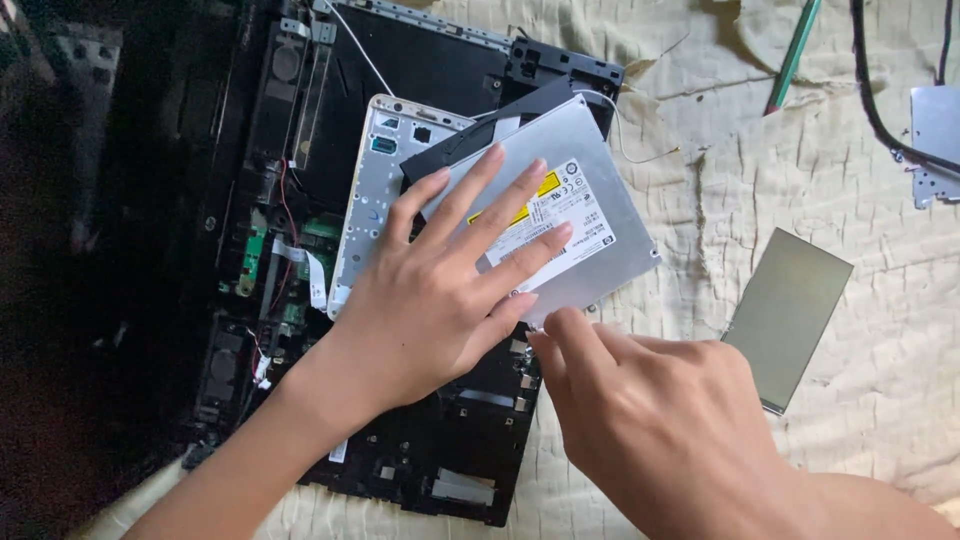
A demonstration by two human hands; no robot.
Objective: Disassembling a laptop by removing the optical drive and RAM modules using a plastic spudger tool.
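Observation:
A flat silver optical drive [600, 180] with a white and yellow label lies tilted on top of an opened black laptop chassis [440, 450]. My left hand [440, 290] rests flat on the drive, fingers spread across its label. My right hand [650, 410] is below it, with fingertips pinching at the drive's near edge. Whether something small sits between those fingertips cannot be told. A pale silver bracket [375, 190] lies under the drive's left side.
The chassis shows circuit boards, wires and speakers [270, 260] on its left. Everything sits on a wrinkled cream cloth [750, 170]. A grey rectangular plate [788, 315] lies to the right. A green pen [793, 55], black cable [875, 110] and metal piece [938, 140] are at top right.

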